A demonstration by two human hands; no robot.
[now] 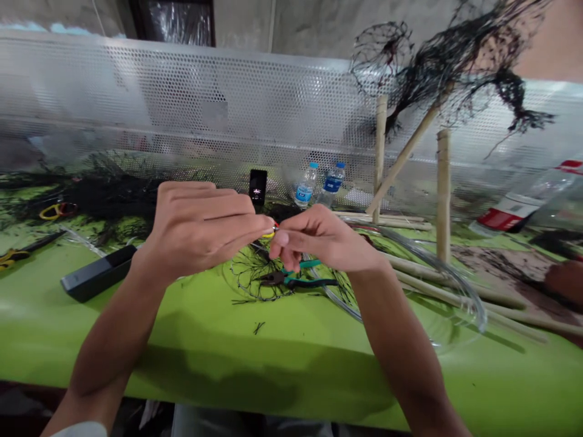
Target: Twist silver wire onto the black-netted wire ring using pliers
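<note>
My left hand [204, 227] is raised over the table with its fingers pressed together, back of the hand towards me. Close against its fingertips, my right hand [319, 240] pinches with thumb and forefinger. Between the two sets of fingertips shows a small red-and-yellow thing [276, 228], mostly hidden, so its kind is not clear. Below the hands lie pliers [291, 279] with teal and black handles, on a tangle of thin black wire-like strands [248, 276]. A short black scrap [259, 328] rests nearer to me on the green tabletop [218, 364].
A long dark grey box [98, 273] and yellow-handled scissors [58, 210] lie left. Behind stand a phone [258, 186] and two water bottles [306, 185]. Right are wooden sticks [444, 194], clear tubing [473, 303], a red-labelled bottle [514, 206] and another person's hand [565, 282].
</note>
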